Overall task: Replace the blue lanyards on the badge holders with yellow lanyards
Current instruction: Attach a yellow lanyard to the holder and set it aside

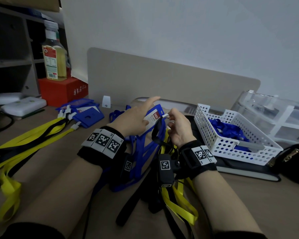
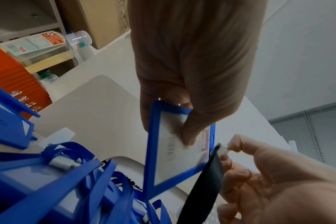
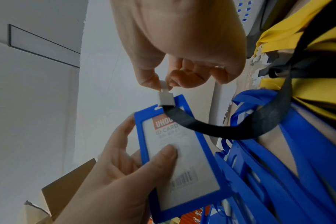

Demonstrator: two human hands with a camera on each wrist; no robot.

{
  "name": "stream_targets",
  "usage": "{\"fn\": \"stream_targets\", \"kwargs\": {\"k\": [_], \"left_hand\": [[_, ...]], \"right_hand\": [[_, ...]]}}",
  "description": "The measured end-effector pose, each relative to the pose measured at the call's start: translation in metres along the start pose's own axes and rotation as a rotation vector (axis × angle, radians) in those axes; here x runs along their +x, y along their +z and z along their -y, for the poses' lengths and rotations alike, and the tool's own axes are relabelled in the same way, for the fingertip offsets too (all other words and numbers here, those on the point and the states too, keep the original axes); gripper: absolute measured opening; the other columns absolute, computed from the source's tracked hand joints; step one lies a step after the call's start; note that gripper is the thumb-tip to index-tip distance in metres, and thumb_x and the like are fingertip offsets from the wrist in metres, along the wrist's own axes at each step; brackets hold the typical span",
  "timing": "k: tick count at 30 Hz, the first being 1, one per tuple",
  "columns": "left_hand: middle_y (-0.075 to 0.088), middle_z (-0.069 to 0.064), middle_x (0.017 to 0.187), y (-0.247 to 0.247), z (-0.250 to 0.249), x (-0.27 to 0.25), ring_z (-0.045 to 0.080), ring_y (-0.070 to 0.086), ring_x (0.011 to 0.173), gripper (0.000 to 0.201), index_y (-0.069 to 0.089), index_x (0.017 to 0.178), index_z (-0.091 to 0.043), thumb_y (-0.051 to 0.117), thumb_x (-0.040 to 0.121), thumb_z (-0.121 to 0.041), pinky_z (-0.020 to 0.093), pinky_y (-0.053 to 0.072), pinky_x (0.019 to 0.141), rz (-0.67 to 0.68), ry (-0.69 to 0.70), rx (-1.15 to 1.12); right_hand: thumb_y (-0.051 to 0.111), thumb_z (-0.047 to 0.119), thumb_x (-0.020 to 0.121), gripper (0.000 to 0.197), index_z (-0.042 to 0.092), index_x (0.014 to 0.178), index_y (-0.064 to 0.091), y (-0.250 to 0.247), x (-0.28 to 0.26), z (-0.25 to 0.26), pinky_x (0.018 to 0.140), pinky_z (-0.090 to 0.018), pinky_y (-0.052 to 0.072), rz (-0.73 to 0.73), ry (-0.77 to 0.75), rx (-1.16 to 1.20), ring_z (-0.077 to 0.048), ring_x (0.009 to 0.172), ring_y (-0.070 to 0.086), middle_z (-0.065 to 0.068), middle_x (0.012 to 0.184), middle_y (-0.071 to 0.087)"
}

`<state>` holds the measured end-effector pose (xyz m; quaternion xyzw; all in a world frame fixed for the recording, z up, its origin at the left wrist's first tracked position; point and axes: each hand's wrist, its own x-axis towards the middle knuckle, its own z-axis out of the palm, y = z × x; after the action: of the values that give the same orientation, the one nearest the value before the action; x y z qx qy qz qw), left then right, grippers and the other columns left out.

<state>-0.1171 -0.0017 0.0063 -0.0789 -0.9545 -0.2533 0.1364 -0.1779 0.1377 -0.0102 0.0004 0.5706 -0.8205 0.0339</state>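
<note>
My left hand [image 1: 146,116] holds a blue badge holder [image 1: 154,114] upright above the desk, thumb on its clear front over the ID card, index finger stretched out behind. My right hand [image 1: 169,116] pinches the white clip [image 1: 165,115] of a lanyard at the holder's top edge. In the right wrist view the clip [image 3: 165,98] sits at the slot of the holder [image 3: 182,159], and a dark strap [image 3: 220,130] curves away from it towards yellow lanyards [image 3: 307,84]. The left wrist view shows the holder [image 2: 153,151] and the pinched clip [image 2: 223,150].
Under my wrists lies a tangle of blue lanyards and holders [image 1: 141,152] and yellow-black lanyards [image 1: 178,200]. Holders with yellow lanyards [image 1: 86,114] lie at left. A white basket [image 1: 205,121] with blue lanyards stands at right, by a clear drawer unit [image 1: 274,114]. A bottle [image 1: 53,57] stands on a red box [image 1: 62,92].
</note>
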Motion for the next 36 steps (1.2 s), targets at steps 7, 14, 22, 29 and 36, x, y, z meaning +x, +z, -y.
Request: {"fn": "stream_targets", "kwargs": {"k": [7, 14, 22, 29, 36], "left_hand": [[0.058, 0.000, 0.123, 0.001, 0.003, 0.000, 0.021, 0.056, 0.110, 0.053, 0.043, 0.138, -0.029, 0.052, 0.090, -0.007, 0.039, 0.051, 0.087, -0.056, 0.040, 0.120], [0.061, -0.002, 0.114, 0.000, 0.000, -0.003, 0.018, 0.055, 0.102, 0.051, 0.050, 0.132, -0.032, 0.052, 0.090, -0.005, 0.028, 0.039, 0.073, -0.112, 0.078, 0.236], [0.062, 0.000, 0.107, -0.005, 0.005, -0.002, 0.028, 0.058, 0.099, 0.049, 0.057, 0.120, -0.038, 0.049, 0.087, -0.003, 0.036, 0.044, 0.072, -0.133, 0.041, 0.258], [0.063, 0.002, 0.106, -0.007, 0.005, -0.003, 0.028, 0.058, 0.099, 0.043, 0.061, 0.119, -0.033, 0.047, 0.089, -0.005, 0.033, 0.041, 0.072, -0.165, 0.017, 0.244], [0.068, -0.001, 0.107, -0.009, 0.006, -0.003, 0.026, 0.060, 0.100, 0.048, 0.063, 0.120, -0.038, 0.046, 0.089, -0.006, 0.030, 0.038, 0.071, -0.234, 0.021, 0.212]], "right_hand": [[0.051, 0.007, 0.086, 0.019, 0.016, 0.069, 0.048, 0.001, 0.001, 0.000, 0.033, -0.017, 0.026, 0.041, -0.021, -0.013, -0.002, 0.032, 0.034, 0.007, 0.058, 0.043], [0.053, 0.010, 0.083, 0.020, 0.019, 0.066, 0.047, 0.000, 0.003, -0.004, 0.043, -0.021, 0.023, 0.081, -0.001, -0.106, -0.003, 0.035, 0.031, 0.008, 0.055, 0.043], [0.056, 0.014, 0.081, 0.014, 0.020, 0.071, 0.049, 0.002, 0.003, -0.007, 0.050, -0.025, 0.022, 0.118, -0.010, -0.198, -0.006, 0.044, 0.040, 0.007, 0.060, 0.053], [0.056, 0.006, 0.087, 0.011, 0.011, 0.078, 0.053, 0.002, -0.002, -0.005, 0.037, -0.016, 0.032, 0.145, -0.095, -0.186, -0.011, 0.050, 0.043, -0.003, 0.069, 0.053], [0.054, 0.009, 0.091, 0.006, 0.006, 0.094, 0.059, 0.008, -0.009, -0.004, 0.037, -0.014, 0.034, 0.186, -0.104, -0.168, -0.006, 0.044, 0.043, -0.002, 0.069, 0.052]]}}
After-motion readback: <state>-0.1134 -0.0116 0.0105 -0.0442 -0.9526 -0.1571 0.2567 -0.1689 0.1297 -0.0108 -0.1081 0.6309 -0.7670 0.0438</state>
